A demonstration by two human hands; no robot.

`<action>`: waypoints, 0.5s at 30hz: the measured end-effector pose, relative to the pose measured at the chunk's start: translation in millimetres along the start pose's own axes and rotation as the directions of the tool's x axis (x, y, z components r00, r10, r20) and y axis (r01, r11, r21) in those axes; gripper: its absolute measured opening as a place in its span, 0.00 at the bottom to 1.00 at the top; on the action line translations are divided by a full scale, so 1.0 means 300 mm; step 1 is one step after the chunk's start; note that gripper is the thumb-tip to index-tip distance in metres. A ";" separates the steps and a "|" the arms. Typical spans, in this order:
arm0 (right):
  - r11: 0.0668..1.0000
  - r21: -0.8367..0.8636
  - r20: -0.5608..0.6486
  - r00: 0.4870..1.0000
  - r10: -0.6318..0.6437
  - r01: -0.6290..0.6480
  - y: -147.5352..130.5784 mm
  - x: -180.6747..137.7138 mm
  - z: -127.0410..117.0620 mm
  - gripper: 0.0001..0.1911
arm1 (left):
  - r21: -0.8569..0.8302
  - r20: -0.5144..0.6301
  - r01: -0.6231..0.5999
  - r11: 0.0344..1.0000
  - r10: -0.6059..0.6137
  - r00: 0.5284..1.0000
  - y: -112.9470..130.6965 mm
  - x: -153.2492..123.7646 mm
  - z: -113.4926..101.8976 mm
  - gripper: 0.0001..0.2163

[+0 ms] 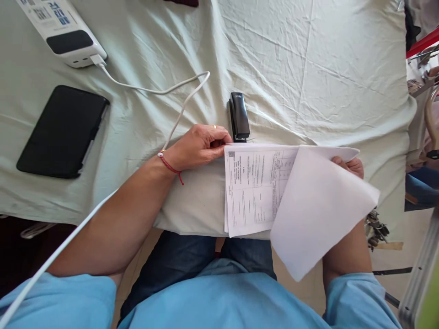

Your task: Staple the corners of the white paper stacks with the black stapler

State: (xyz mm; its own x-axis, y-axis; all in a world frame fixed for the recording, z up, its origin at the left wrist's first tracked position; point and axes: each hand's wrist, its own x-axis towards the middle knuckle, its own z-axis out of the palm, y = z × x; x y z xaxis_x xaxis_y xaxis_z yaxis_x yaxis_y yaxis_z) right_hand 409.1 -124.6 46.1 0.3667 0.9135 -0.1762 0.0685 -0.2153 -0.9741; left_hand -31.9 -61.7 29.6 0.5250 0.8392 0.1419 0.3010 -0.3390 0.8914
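Note:
A stack of printed paper sheets lies at the table's near edge, hanging partly over it. My left hand, with a red thread at the wrist, pinches the stack's top left corner, fingers closed. A black stapler lies just beyond that corner, almost touching my fingertips. My right hand is mostly hidden under a blank sheet that it lifts and folds back off the stack; only the fingertips show at the sheet's far edge.
A pale green cloth covers the table. A black phone or case lies at the left. A white power bank with a white cable sits at the far left. Chairs and clutter stand at the right.

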 end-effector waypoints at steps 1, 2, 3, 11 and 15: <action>1.000 -0.015 -0.018 1.000 0.007 -0.007 -0.005 0.000 0.001 0.38 | -0.028 -0.004 0.026 0.999 -0.026 1.000 -0.001 -0.002 0.002 0.09; 1.000 -0.027 -0.036 0.999 0.003 -0.004 -0.009 0.003 0.003 0.40 | -0.061 -0.003 0.047 0.997 -0.047 0.999 -0.003 -0.004 0.004 0.09; 0.999 -0.039 -0.050 0.999 -0.011 0.009 -0.011 0.008 0.005 0.41 | -0.091 0.002 0.066 0.994 -0.066 0.998 -0.004 -0.006 0.005 0.09; 0.999 -0.028 -0.061 0.998 -0.025 0.024 -0.002 0.033 0.030 0.40 | -0.116 -0.010 0.138 0.984 -0.140 0.990 -0.004 -0.011 -0.005 0.12; 0.999 -0.031 -0.063 0.998 -0.026 0.024 -0.009 0.029 0.030 0.41 | -0.095 -0.013 0.150 0.984 -0.152 0.988 -0.007 -0.012 -0.005 0.12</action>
State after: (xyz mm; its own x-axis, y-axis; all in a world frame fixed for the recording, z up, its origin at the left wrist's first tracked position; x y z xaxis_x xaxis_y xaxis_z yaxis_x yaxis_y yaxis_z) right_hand 403.7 -113.1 46.0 0.4224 0.8952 -0.1420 0.1055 -0.2042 -0.9732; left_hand -35.6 -63.6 28.0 0.4626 0.8865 0.0104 0.2997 -0.1674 0.9392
